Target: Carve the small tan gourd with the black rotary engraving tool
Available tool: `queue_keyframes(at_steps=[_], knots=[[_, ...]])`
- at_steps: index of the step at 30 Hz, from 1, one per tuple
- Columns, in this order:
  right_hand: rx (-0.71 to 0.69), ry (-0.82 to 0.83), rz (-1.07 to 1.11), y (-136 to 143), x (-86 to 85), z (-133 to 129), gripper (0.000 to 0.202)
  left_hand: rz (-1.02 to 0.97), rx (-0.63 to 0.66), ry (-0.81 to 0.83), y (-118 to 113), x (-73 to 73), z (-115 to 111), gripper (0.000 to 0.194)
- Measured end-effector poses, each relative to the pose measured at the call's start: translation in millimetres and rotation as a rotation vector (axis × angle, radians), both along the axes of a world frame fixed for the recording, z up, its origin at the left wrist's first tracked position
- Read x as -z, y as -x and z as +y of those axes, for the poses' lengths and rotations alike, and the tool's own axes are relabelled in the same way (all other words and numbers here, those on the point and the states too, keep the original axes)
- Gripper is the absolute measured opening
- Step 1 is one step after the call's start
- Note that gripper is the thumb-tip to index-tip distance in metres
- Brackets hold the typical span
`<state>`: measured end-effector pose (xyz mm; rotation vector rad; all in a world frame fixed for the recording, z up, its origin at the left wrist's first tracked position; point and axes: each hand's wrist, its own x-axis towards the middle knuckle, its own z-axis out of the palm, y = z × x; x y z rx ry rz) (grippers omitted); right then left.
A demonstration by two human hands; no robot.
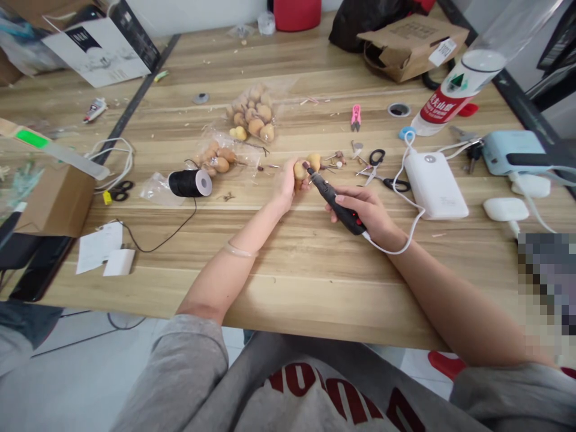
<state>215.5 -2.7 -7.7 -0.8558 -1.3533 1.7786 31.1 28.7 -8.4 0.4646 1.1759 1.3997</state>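
My left hand is closed around a small tan gourd, whose lower part the fingers hide. In my right hand is a black rotary tool with a small red light. The dark bit at its tip meets the gourd, or very nearly so. A yellowish gourd piece shows just behind the tip; I cannot tell whether it is separate. From the tool's rear a white cable runs toward a white power bank. Small bits and discs lie beyond my hands.
Bagged gourds and another bag of brown ones lie at the left, near a black thread spool. Scissors, pink nippers and a large bottle are to the right. A cardboard bag lies at the back.
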Motion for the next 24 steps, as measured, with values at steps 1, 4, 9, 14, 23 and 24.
queue_keyframes(at_steps=[1,4,9,14,23,24], knots=[[-0.002,0.000,0.002,0.2,0.0,0.0,0.028,0.024,0.005,-0.019,-0.2,0.1,-0.1,0.036],[-0.007,-0.009,-0.006,0.6,-0.7,-0.2,0.027,0.073,-0.002,-0.066,-0.8,0.2,0.2,0.035],[-0.042,-0.039,-0.034,0.2,-0.1,-0.4,0.028,0.035,-0.043,-0.028,-1.8,-2.8,-0.4,0.036],[-0.024,-0.038,-0.032,0.4,0.2,-0.2,0.029,0.052,-0.004,-0.049,-1.5,-3.7,-1.3,0.034],[-0.004,-0.024,-0.039,1.3,-1.2,-0.7,0.027,0.027,0.020,-0.068,-1.6,-4.6,-2.2,0.033],[-0.012,-0.025,-0.041,1.2,-1.1,-0.6,0.026,0.028,0.024,-0.072,-1.4,-4.4,-2.3,0.032]])
